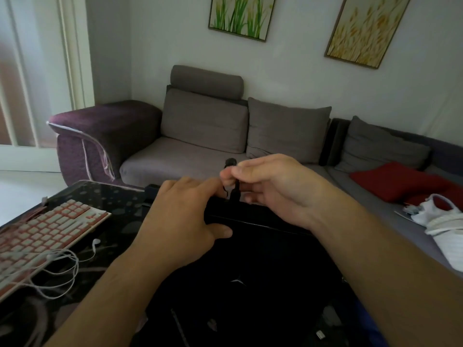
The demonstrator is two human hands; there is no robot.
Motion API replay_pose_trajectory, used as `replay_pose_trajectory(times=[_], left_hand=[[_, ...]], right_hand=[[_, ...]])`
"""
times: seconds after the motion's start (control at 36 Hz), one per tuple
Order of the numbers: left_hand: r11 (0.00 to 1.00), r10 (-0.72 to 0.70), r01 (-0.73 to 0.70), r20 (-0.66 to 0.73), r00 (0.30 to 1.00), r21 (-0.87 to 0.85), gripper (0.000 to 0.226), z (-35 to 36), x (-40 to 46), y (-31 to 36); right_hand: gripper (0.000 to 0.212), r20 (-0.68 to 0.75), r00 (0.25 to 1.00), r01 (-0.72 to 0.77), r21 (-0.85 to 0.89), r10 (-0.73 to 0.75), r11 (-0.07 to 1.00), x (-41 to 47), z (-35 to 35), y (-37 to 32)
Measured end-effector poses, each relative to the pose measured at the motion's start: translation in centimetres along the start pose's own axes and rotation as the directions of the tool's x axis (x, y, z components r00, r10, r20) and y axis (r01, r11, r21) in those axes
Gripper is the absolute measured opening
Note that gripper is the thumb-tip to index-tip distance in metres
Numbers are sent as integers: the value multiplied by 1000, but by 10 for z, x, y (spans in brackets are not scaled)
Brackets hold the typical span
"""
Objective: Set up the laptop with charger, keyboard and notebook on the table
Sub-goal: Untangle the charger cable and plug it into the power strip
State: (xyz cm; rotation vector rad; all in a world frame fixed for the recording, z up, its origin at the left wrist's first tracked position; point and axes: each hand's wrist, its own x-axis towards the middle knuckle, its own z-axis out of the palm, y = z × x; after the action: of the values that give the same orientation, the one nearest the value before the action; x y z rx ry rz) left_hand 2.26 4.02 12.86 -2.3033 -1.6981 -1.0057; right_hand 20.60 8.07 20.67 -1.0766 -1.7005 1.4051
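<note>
Head view: black bag (pixel 250 271) near centre on dark table (pixel 105 196); right hand (pixel 270 181) pinches its black zipper pull (pixel 234 189) at far edge, left hand (pixel 185 216) presses flat on bag. Pink-white keyboard (pixel 42 234) left, white earphones (pixel 67 259) beside it.

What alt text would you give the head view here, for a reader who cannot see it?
A person's right hand pinches a small black zipper pull at the top of a black bag, while the left hand rests on the bag's edge. A pink and white keyboard and white earphones lie on the dark table, a grey sofa behind.
</note>
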Motion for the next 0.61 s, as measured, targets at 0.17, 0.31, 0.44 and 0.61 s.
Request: replay_pose_trajectory(times=[0.17, 0.31, 0.44, 0.61], left_hand=[[1000, -4, 4, 11, 1000, -17, 46, 10, 14, -8], [999, -4, 5, 52, 999, -32, 42, 20, 31, -18], [1000, 17, -15, 79, 997, -25, 43, 32, 44, -29], [1000, -9, 10, 192, 981, -4, 55, 61, 77, -53]], right_hand=[[26, 30, 1000, -13, 156, 8, 988, 17, -23, 7], [33, -123, 992, -20, -427, -36, 904, 29, -75, 10], [34, -483, 872, -198, -195, 81, 961, 34, -152, 63], [57, -414, 859, -174, 320, 303, 931, 23, -187, 149]])
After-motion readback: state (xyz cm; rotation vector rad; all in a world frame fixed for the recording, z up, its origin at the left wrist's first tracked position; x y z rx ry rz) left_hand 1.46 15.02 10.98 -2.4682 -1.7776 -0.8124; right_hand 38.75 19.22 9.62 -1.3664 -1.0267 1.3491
